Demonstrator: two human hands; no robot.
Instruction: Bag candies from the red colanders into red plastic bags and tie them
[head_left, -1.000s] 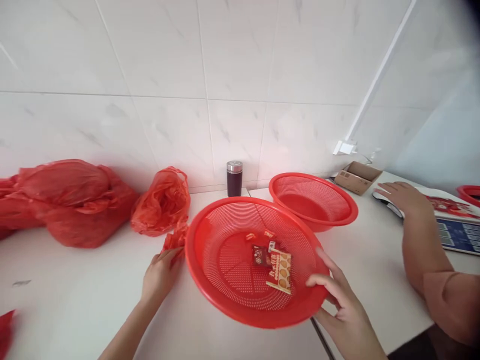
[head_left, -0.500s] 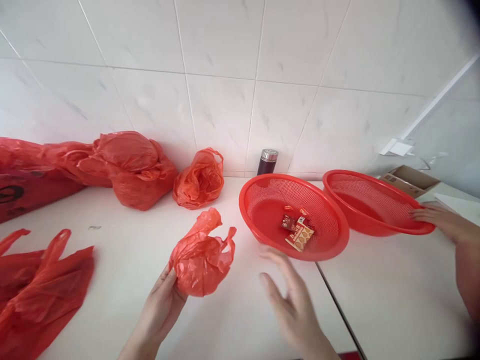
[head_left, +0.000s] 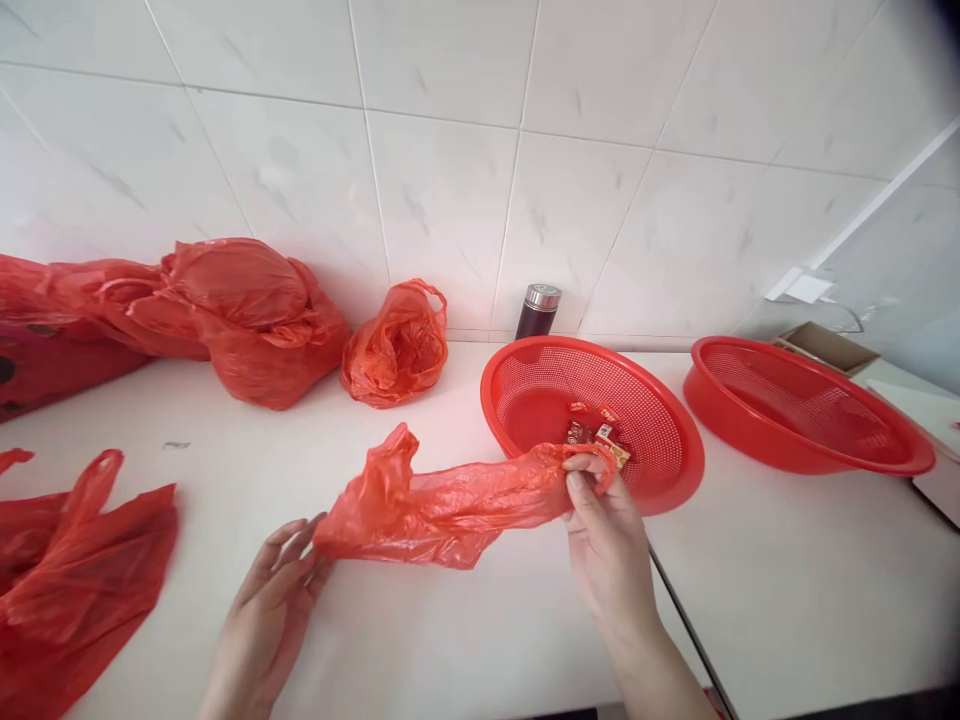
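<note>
A red plastic bag (head_left: 442, 512) is stretched sideways above the white table, between my two hands. My left hand (head_left: 274, 590) pinches its left end. At the other end, my right hand (head_left: 604, 525) is closed on one of the bag's handles, thumb against fingers. Just behind my right hand stands a red mesh basket (head_left: 517, 400) holding several small packets (head_left: 609, 438), partly hidden by the hand and the bag.
A second red basket (head_left: 810, 460) stands to the right, a cardboard box (head_left: 829, 348) behind it. Along the tiled wall are a dark flask (head_left: 535, 312), a crumpled red bag (head_left: 396, 345) and full red bags (head_left: 259, 325). Another red bag (head_left: 90, 590) lies at the left front.
My right hand, apart from the bag before, now grips its handle, and the bunched bag has been pulled out lengthwise. The right-hand basket has shifted right; the other person's hand has left the view.
</note>
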